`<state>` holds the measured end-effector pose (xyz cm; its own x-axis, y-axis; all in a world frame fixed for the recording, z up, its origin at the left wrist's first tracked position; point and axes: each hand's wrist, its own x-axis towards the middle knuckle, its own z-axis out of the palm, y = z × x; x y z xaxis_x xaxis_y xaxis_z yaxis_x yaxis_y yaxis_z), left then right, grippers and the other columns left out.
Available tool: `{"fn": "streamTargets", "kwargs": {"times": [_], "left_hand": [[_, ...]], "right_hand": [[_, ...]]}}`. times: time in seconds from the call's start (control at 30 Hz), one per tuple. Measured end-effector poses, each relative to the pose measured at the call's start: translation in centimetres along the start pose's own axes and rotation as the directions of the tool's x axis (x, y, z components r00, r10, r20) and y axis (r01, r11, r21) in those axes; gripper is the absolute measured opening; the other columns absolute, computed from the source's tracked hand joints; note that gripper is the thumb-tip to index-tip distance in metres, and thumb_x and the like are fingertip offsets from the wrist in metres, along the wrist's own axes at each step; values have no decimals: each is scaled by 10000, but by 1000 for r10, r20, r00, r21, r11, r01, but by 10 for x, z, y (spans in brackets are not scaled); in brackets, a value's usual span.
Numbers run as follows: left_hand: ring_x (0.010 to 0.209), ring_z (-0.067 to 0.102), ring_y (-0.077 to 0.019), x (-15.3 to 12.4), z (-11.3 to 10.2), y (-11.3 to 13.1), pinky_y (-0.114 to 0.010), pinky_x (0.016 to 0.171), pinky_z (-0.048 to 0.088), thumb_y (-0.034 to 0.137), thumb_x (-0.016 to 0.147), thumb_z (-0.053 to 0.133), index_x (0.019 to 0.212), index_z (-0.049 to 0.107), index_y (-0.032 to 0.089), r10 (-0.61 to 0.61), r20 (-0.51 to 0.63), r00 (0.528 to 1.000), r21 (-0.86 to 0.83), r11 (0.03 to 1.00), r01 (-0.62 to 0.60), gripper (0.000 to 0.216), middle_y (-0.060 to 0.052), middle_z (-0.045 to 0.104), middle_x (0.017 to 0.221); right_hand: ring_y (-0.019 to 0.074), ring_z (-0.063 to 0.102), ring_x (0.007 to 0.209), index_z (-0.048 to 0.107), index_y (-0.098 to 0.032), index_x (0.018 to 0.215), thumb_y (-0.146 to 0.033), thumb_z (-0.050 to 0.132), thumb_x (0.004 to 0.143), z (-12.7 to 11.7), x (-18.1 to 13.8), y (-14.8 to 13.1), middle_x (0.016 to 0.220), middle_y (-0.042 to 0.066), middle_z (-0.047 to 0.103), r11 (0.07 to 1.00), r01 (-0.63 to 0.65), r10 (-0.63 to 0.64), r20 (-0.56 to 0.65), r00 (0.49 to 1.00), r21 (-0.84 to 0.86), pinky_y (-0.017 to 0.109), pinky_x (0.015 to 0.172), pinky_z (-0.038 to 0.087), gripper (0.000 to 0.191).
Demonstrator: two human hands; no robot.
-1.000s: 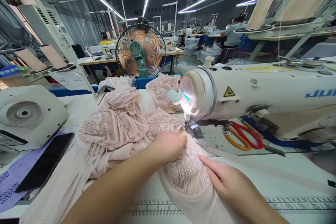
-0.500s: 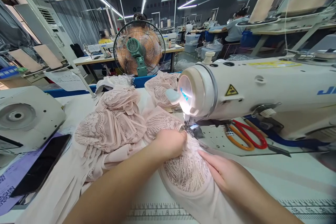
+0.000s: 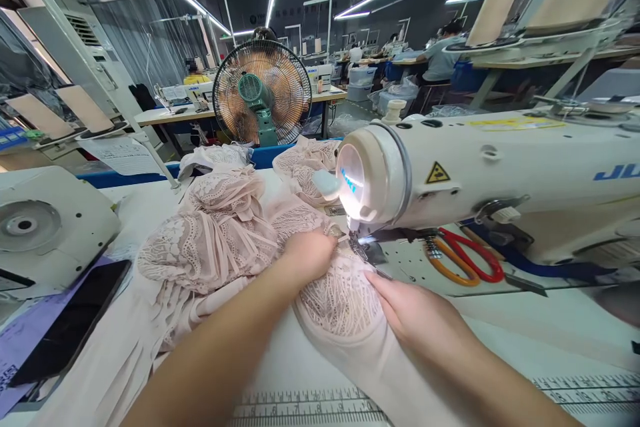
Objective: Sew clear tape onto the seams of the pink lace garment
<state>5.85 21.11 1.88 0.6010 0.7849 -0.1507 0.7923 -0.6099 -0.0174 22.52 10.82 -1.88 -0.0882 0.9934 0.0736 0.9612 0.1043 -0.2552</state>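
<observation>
A pale pink lace bra [image 3: 343, 303] lies under and in front of the sewing machine's needle area [image 3: 356, 240]. My left hand [image 3: 311, 255] is closed on the bra's upper edge, just left of the presser foot, with its fingertips pinching the fabric. Along the right edge of the near lace cup, my right hand [image 3: 425, 310] grips the fabric, thumb side uppermost and the other fingers partly hidden. The white machine head [image 3: 380, 173] stands over the work with its lamp lit.
Heaped matching bras [image 3: 215, 240] lie to the left. Scissors with red and orange handles [image 3: 467, 257] rest by the machine base. A black phone [image 3: 73, 320] sits at far left, a ruler strip [image 3: 310, 407] runs along the front, and a large fan [image 3: 263, 93] stands behind the table.
Both hands have shifted a little left with the bra, drawing its edge slightly away from the presser foot. The whole view has also drifted slightly.
</observation>
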Motion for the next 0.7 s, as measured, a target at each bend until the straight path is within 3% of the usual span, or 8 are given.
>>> {"fn": "streamTargets", "kwargs": {"times": [0.1,0.2,0.27,0.33,0.43,0.53,0.6,0.7], "left_hand": [[794,612,-244,4,3,-10,-302,623,437,186,835,423,1098,597,208,-34,-59,998,15,999,35,316,-97,603,960],[837,590,-257,3,0,-14,-326,643,432,227,907,337,1158,559,219,-77,-164,983,23,996,82,336,-106,575,1013],[892,563,-265,-3,-6,-9,-340,674,429,224,927,296,1096,587,200,-87,-259,962,37,994,100,337,-110,566,988],[936,533,-268,-16,-13,4,-349,710,425,187,912,315,970,624,162,-4,-287,958,80,996,28,315,-118,561,935],[914,518,-279,-39,-20,32,-366,705,437,325,863,475,891,651,140,114,-80,990,84,991,-107,257,-125,560,895],[953,508,-339,-53,-22,52,-422,710,466,634,696,611,1112,620,122,-24,224,974,75,997,7,660,-173,557,1047],[1038,485,-384,-54,-22,54,-439,729,479,662,657,633,1266,523,111,-107,305,946,111,991,76,828,-214,503,1211],[1140,456,-397,-50,-25,47,-427,767,494,584,712,625,1378,401,147,-153,312,938,112,986,123,827,-199,345,1427]], "right_hand": [[199,583,505,658,-299,1039,-250,397,849,-3,4,-3,626,28,678,999,-38,40,51,998,-34,260,438,286,326],[175,561,489,665,-307,951,-271,396,865,-6,-2,-1,616,12,655,1000,-15,15,26,1000,-18,253,442,280,285],[166,549,496,663,-305,878,-286,397,869,-9,-10,3,615,5,631,1000,29,-29,24,999,3,252,446,287,266],[166,544,516,655,-299,843,-309,404,870,-12,-19,8,622,2,607,996,81,-83,54,995,36,254,456,304,253],[171,562,582,641,-290,863,-349,377,889,-16,-28,14,679,5,589,989,113,-125,128,984,96,262,497,344,272],[181,566,632,636,-286,932,-358,322,909,-17,-29,16,723,15,570,987,112,-134,203,970,117,280,545,372,323],[189,563,653,634,-277,1004,-349,302,912,-16,-28,18,741,28,565,987,123,-144,226,964,101,290,565,381,352],[205,568,695,595,-272,1164,-330,298,912,-14,-23,18,795,55,589,988,144,-154,223,962,63,293,581,383,394]]}}
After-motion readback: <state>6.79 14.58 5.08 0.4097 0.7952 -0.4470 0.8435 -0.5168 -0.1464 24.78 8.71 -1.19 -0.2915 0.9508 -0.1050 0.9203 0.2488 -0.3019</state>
